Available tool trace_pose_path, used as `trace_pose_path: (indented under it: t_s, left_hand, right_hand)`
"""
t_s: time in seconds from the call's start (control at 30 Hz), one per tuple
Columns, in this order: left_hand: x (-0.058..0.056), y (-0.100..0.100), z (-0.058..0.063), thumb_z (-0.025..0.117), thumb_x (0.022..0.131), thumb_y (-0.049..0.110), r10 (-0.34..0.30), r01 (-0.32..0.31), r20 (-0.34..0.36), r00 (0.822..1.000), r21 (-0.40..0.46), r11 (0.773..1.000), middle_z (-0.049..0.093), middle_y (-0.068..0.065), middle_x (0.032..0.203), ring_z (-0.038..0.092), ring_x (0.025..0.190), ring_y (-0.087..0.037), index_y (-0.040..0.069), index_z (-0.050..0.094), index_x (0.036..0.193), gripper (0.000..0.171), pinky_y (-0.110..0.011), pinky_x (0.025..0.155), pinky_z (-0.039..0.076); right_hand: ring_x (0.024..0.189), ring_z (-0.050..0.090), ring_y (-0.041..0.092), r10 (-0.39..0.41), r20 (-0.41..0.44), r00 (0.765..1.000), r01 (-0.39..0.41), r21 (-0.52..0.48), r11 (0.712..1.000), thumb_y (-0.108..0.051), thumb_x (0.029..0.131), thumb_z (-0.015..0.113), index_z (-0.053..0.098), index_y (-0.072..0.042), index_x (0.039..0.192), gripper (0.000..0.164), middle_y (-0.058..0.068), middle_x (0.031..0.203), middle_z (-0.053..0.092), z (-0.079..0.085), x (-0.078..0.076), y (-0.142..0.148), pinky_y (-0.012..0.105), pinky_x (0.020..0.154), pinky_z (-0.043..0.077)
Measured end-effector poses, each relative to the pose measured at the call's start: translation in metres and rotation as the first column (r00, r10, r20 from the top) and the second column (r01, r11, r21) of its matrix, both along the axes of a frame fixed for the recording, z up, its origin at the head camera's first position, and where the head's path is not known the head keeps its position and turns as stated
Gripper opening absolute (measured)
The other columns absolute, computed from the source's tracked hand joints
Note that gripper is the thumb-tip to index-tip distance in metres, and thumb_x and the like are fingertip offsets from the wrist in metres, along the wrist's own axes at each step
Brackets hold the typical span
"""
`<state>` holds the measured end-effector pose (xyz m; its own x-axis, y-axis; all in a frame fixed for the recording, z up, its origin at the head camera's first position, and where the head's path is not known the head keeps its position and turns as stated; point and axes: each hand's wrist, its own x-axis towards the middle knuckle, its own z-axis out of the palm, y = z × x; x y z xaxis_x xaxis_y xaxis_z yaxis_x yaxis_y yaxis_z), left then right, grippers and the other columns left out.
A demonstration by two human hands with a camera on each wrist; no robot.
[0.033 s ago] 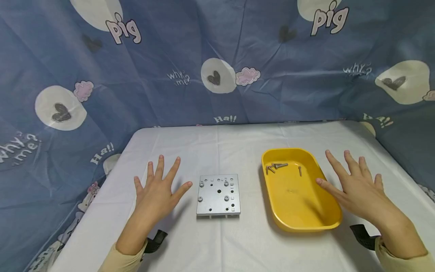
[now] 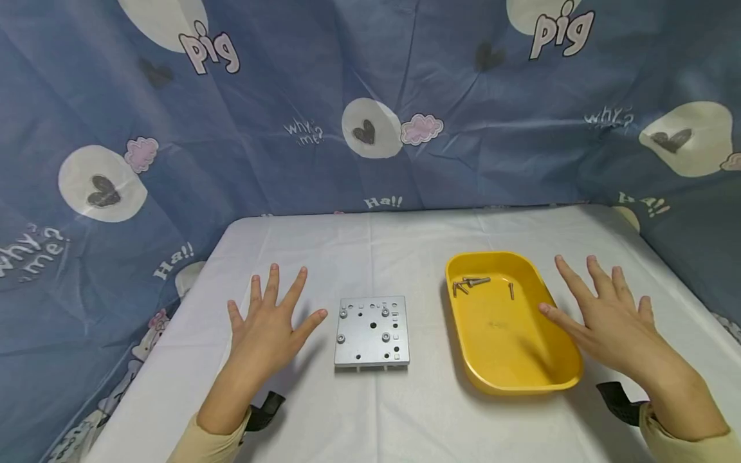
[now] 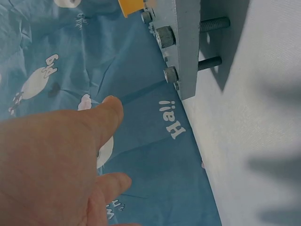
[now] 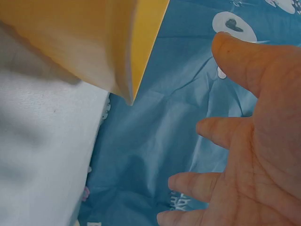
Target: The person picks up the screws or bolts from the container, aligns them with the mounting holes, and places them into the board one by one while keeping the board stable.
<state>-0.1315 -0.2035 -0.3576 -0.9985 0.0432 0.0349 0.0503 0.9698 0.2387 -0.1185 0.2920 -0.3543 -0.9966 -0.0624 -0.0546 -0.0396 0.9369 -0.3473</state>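
My left hand [image 2: 265, 334] is spread flat in the air, fingers apart, left of a silver metal plate [image 2: 373, 347]. Several socket-head screws [image 2: 385, 337] stand in the plate's holes; in the left wrist view their threaded ends [image 3: 214, 24] stick out beneath it. My right hand [image 2: 613, 321], also spread with nothing in it, hovers beside a yellow tray [image 2: 492, 366], its thumb overlapping the right rim in the head view. Inside the tray, several loose screws [image 2: 477, 281] lie at the far left, and a single screw [image 2: 511, 290] lies apart from them.
A white cloth covers the table [image 2: 417, 424]. Behind it and along both sides hangs a blue printed curtain [image 2: 451, 180]. Black wrist straps [image 2: 265, 411] sit on both wrists, close to the beige sleeves [image 2: 214, 440].
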Motion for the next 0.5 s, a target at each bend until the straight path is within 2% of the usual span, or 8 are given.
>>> trace_pose_path:
  t_s: [0.23,0.5]
  left_hand:
    - [0.0008,-0.0003,-0.0019,0.057,0.103,0.069,-0.003,0.003,0.000,1.000,0.011,1.000,0.004,-0.025,0.180,-0.001,0.163,-0.060,0.034,0.019,0.173,0.087,-0.094,0.115,-0.003]
    - [0.0017,0.0002,-0.0026,0.060,0.103,0.065,-0.010,0.010,0.008,1.000,0.019,1.000,0.003,-0.024,0.180,-0.001,0.163,-0.059,0.034,0.017,0.173,0.088,-0.094,0.115,-0.003]
  right_hand:
    - [0.152,-0.014,0.072,0.005,0.005,1.000,-0.005,-0.011,1.000,-0.066,0.108,0.048,-0.001,-0.027,0.174,0.091,0.035,0.173,-0.016,-0.0022,0.0004,0.0014,0.096,0.109,-0.009]
    - [0.152,-0.009,0.074,0.005,0.018,1.000,-0.004,-0.012,1.000,-0.066,0.107,0.049,0.001,-0.026,0.174,0.092,0.038,0.173,-0.012,-0.0070,0.0017,0.0043,0.097,0.108,-0.005]
